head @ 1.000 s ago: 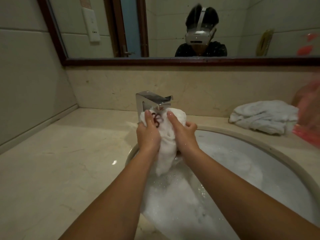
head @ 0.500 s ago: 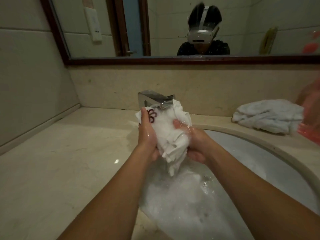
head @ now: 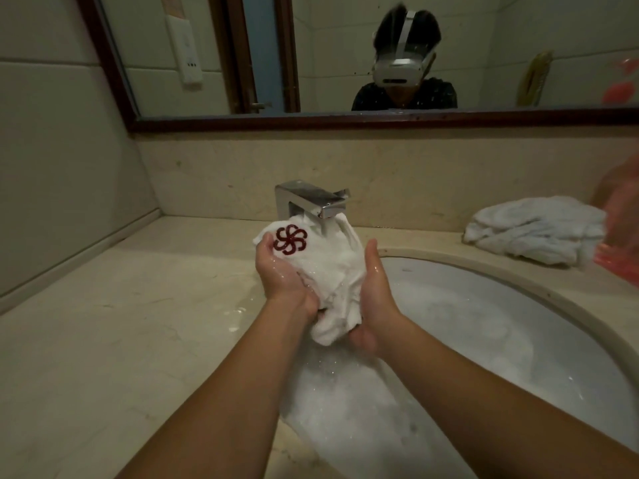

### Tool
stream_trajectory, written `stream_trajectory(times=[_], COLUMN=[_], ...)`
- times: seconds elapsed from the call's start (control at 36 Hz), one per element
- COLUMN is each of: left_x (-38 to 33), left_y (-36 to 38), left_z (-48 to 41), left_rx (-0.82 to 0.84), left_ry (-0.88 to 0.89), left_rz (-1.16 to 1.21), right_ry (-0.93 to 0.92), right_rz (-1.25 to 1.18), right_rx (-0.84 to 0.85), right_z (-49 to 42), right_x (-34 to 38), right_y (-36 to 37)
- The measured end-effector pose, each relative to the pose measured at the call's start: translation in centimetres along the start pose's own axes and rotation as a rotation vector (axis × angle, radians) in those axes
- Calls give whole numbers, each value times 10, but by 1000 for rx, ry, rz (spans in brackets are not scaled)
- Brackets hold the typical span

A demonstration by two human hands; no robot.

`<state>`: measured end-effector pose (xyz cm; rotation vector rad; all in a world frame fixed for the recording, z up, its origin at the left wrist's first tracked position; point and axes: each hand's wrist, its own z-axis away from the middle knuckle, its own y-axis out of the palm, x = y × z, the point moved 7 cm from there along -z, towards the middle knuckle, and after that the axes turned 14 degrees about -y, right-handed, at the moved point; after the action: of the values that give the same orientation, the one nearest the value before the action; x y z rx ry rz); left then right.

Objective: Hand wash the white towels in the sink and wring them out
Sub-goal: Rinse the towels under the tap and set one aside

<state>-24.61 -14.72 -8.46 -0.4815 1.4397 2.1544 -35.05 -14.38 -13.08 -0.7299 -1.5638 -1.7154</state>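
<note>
A wet white towel (head: 328,271) with a dark red flower emblem is bunched up between my two hands, just under the tap's spout and above the sink (head: 560,305). My left hand (head: 283,274) cups its left side, palm turned inward and fingers curled under the emblem. My right hand (head: 375,299) presses and grips the right side, and the towel's lower end sticks out below both palms. Foamy water (head: 345,409) fills the near part of the basin. A second white towel (head: 532,229) lies crumpled on the counter at the right.
A square chrome tap (head: 311,198) stands behind the basin. The beige stone counter (head: 138,323) stretches to the left, wet near the rim. A blurred pink object (head: 619,257) sits at the right edge. A framed mirror (head: 345,57) hangs above the backsplash.
My hands have turned the towel, so the red emblem now faces me over my left palm. The right hand shifted from squeezing the towel's side to cupping it lower down.
</note>
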Motion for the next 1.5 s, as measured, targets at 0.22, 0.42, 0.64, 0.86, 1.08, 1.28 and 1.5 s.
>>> stream_trajectory(times=[0.22, 0.42, 0.64, 0.86, 1.08, 1.28, 1.5], left_x=[-6, -7, 1, -1, 0, 2, 9], left_y=[-8, -2, 4, 14, 9, 11, 15], left_z=[-8, -15, -9, -6, -8, -3, 0], left_rx=[-73, 21, 70, 240, 61, 131, 187], left_ry=[54, 55, -8, -84, 55, -110, -149], left_rz=[50, 5, -177, -336, -736, -618, -629], right_ry=[-115, -108, -137, -303, -529, -624, -429], right_rz=[-133, -138, 313, 420, 886, 857, 579], right_rx=[-181, -142, -141, -413, -509, -462, -241], right_z=[3, 8, -6, -5, 6, 5, -6], right_x=[37, 49, 40, 63, 91, 100, 83], right_y=[-12, -24, -27, -38, -39, -35, -37])
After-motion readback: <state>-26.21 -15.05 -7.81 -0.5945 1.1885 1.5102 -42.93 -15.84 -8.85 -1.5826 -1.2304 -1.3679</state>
